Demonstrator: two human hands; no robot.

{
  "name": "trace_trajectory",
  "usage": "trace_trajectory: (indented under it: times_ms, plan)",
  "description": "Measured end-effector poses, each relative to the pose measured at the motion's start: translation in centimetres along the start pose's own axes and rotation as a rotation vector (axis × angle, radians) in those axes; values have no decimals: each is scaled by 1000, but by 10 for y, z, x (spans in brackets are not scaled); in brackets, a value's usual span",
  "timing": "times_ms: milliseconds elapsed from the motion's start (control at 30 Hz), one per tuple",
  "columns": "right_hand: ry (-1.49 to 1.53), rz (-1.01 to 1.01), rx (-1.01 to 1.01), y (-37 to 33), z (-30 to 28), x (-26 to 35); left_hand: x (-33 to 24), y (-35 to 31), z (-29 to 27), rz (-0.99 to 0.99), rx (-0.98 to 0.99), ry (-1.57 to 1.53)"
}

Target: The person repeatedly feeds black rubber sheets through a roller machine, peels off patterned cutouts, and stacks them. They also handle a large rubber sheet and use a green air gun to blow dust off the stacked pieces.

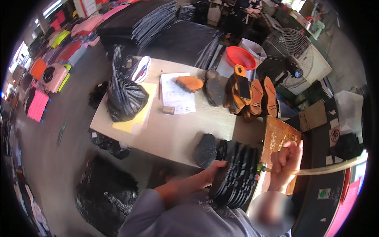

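My left hand (213, 172) is closed on the side of a stack of black shoe soles (235, 173), held upright against my body with their edges fanned side by side. My right hand (286, 164) has its fingers curled beside a pale tube (312, 171) that crosses the palm. The tube's coloured fitting (261, 168) points at the stack's right side. On the table's near edge, close to my left hand, lies a dark sole-shaped piece (205, 150). A worn brown board (280, 132) stands behind my right hand.
The pale table (213, 120) carries a black plastic bag (127, 98), a white shoe (141, 69), a written sheet (179, 98), an orange sole piece (189, 83) and a phone (243, 87) on orange sole shapes. A large fan (282, 49) and red basin (241, 58) stand beyond.
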State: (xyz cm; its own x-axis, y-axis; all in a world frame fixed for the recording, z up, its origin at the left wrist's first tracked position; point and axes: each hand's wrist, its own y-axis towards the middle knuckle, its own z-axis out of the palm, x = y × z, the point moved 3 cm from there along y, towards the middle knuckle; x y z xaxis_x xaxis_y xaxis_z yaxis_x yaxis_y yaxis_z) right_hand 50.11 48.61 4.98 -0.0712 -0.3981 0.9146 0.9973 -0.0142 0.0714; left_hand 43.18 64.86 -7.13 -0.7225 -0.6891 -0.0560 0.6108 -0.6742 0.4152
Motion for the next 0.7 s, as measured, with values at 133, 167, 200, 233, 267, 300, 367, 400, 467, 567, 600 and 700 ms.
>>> trace_trajectory:
  times_ms: [133, 167, 200, 233, 267, 300, 367, 400, 467, 567, 600, 700]
  plan:
    - [50, -143, 259, -17, 16, 8, 21, -3, -66, 121, -105, -72]
    - [125, -178, 409, -24, 22, 9, 21, -6, -75, 142, -114, -90]
    - [167, -210, 491, -29, 26, 9, 19, -6, -79, 227, -84, -74]
    - [189, -261, 550, -36, 28, 11, 15, -7, -81, 291, -91, -47]
    - [213, -310, 611, -41, 30, 13, 10, -7, -79, 319, -108, -91]
    - [239, -284, 420, -48, 24, 14, 5, -5, -77, 344, -130, -121]
    - [379, -104, 225, -54, 12, 9, -4, -1, -66, 376, -110, -171]
    - [492, 57, 220, -61, 7, 5, -7, 0, -60, 396, -71, -189]
    - [529, 175, 188, -62, -10, -10, -9, -2, -48, 427, -33, -182]
    - [365, 64, 180, -37, -38, -50, -10, -15, -38, 434, -15, -70]
    - [264, 139, 126, -35, -48, -68, -14, -23, -37, 432, 1, -3]
    - [-74, 608, -21, -56, -72, -99, -30, -45, -42, 506, -107, 195]
